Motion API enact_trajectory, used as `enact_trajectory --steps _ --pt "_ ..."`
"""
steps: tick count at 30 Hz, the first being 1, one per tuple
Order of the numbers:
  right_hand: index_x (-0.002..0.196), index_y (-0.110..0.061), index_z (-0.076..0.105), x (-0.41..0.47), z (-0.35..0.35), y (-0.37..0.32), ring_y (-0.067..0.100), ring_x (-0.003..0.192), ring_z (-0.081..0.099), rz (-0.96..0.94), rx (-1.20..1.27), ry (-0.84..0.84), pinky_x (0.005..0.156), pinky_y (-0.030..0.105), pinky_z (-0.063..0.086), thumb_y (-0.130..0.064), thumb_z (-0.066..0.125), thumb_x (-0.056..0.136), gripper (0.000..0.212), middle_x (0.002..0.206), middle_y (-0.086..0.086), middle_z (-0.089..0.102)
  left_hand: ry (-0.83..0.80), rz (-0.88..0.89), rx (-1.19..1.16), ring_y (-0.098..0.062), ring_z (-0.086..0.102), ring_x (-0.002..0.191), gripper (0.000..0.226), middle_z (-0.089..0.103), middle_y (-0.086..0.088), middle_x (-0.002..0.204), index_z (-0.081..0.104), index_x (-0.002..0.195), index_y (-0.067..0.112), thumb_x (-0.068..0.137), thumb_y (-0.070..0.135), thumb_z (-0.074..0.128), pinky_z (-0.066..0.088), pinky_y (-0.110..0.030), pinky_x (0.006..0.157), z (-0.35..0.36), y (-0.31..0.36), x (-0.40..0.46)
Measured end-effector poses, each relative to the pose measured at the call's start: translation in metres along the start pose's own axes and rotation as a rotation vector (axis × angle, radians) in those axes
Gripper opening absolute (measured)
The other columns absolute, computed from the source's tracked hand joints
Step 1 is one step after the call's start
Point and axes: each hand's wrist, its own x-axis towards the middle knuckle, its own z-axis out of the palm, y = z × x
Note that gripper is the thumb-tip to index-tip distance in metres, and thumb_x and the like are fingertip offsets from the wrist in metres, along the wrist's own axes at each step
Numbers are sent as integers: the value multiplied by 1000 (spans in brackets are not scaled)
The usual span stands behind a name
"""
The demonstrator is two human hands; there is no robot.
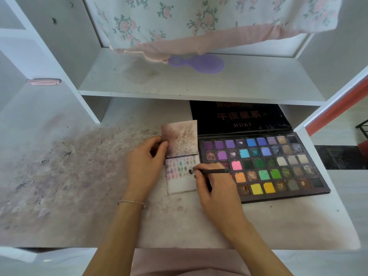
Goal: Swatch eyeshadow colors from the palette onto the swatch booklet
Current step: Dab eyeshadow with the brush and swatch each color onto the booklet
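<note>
White shelving frames a pale, powder-smeared bench (pixel 79 186), with a floral pink-hemmed cloth (pixel 199 22) hanging over the upper shelf and a flat lilac plastic hairbrush (pixel 199 63) lying beneath it. On the bench, to the right, the large dark eyeshadow palette (pixel 262 166) lies open, its black lid propped back and its square pans of purple, blue, green, yellow and brown showing. Touching its left edge is the small white swatch booklet (pixel 182 166), its stained upper leaf folded up, its lower page carrying rows of pale pink, lilac and teal marks, with the bottom part bare.

The left hand (pixel 145 162) pinches the booklet's left edge, thumb and fingers curled on it. The right hand (pixel 217 188) grips a thin black applicator brush (pixel 211 171), its tip over the right side of the lower page.

To swatch well, the left hand should probably keep the page flat while the brush lays a short, firm stroke in a bare spot, clear of neighbouring marks.

Whether the tip actually touches the paper is unclear. Its loaded colour cannot be made out. The right hand covers some pans at the palette's lower left, and the shelf cuts off the lid's top.
</note>
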Motion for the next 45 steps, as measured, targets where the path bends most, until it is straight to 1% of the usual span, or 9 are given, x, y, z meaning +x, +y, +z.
enact_trajectory --steps 14,20,23,29,32,34,39,42,45 --pt "90 -8 63 -2 2 3 16 75 55 -22 -28 16 67 22 45 -20 49 87 19 80 4 61 11 -6 1 -11 61 76 19 66 7 84 68 100 17 87 25 57 48 -25 71 0 1 0" --pt "91 -9 63 -1 1 2 18 76 56 -43 -22 18 67 27 48 -18 49 87 17 82 3 60 16 -12 3 -5 58 71 17 63 11 79 69 98 18 87 24 57 43 -15 66 0 0 0" --pt "90 -9 62 -2 1 3 17 74 56 -47 -29 32 66 28 48 -18 50 87 15 80 3 61 15 -8 3 -8 59 71 17 64 9 79 69 98 18 87 24 57 46 -21 67 0 0 -1" --pt "90 -9 62 -2 2 4 14 76 55 -29 0 27 68 20 44 -20 48 87 18 81 2 59 18 -9 -7 -8 59 72 15 64 10 77 69 96 18 87 23 58 47 -25 68 0 1 0" --pt "89 -15 58 -3 -1 4 5 74 51 8 122 62 64 14 41 -22 46 88 14 78 -8 54 9 -11 -8 -9 60 72 16 65 8 78 69 97 17 87 23 58 48 -25 70 -1 3 -1" --pt "89 -23 54 -3 -4 4 4 76 52 15 200 107 65 10 41 -27 41 89 13 80 -16 51 5 -12 -7 -7 59 72 16 64 10 78 69 98 17 87 23 58 48 -23 69 -2 3 -1" --pt "90 -26 52 -6 -10 6 5 75 54 20 289 174 63 7 40 -30 37 87 17 79 -12 55 1 -21 -14 -1 58 72 16 64 11 79 69 98 18 87 22 57 45 -15 68 -2 4 -1" --pt "89 -31 51 -9 -16 12 9 69 55 37 299 221 57 11 42 -32 36 87 15 76 -5 57 4 -28 -21 0 58 73 17 64 10 79 68 99 17 87 23 58 45 -15 67 -2 5 -2" --pt "90 -34 49 -12 -31 21 13 69 57 85 308 277 55 22 48 -32 38 87 12 80 0 58 4 -29 -19 2 57 72 18 63 12 78 68 101 16 87 22 58 43 -13 67 -2 5 -1"
